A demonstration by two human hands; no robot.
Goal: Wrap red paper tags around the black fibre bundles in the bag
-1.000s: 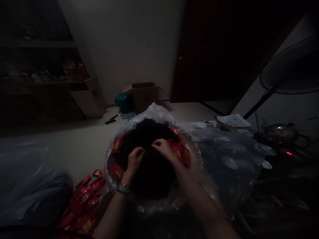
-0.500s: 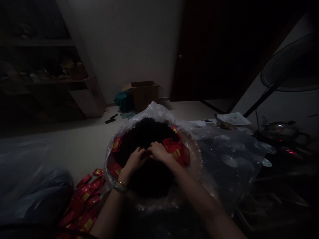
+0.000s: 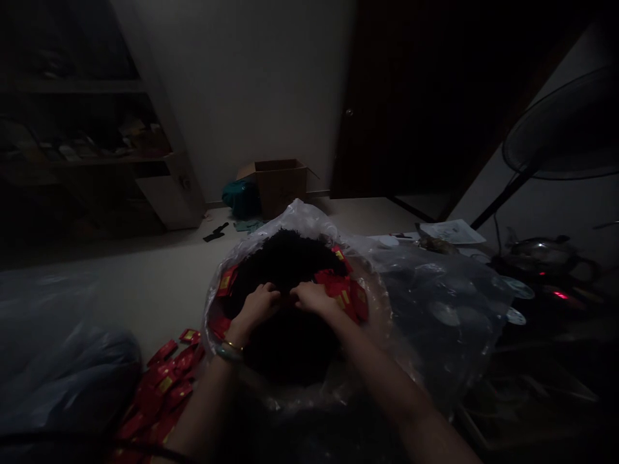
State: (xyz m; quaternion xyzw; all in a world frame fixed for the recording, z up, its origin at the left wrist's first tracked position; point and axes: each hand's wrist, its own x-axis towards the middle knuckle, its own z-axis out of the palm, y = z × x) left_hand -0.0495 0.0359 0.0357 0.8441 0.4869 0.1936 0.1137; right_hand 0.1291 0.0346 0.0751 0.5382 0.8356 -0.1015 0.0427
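Both my hands are over a heap of black, loose, leaf-like material (image 3: 290,348) in a container lined with clear plastic (image 3: 382,309). My left hand (image 3: 261,301), with bangles at its wrist, has its fingers curled. Opposite it, my right hand (image 3: 309,296) is closed too. Between the fingertips a small red packet (image 3: 286,301) shows dimly, pinched from both sides; its details are lost in the dark. Red packets with yellow labels (image 3: 341,290) lie on the heap beside my right hand. A few more red packets (image 3: 226,281) rest along the left rim.
Many red packets (image 3: 167,380) are piled left of the container. A clear plastic sheet (image 3: 445,316) spreads to the right, near a kettle (image 3: 544,251) and a standing fan (image 3: 561,129). An open cardboard box (image 3: 281,183) stands by the wall. The room is dim.
My hands have drawn slightly apart, the left one shifting a little to the left. The red packet between them shows a bit more. The piles look the same.
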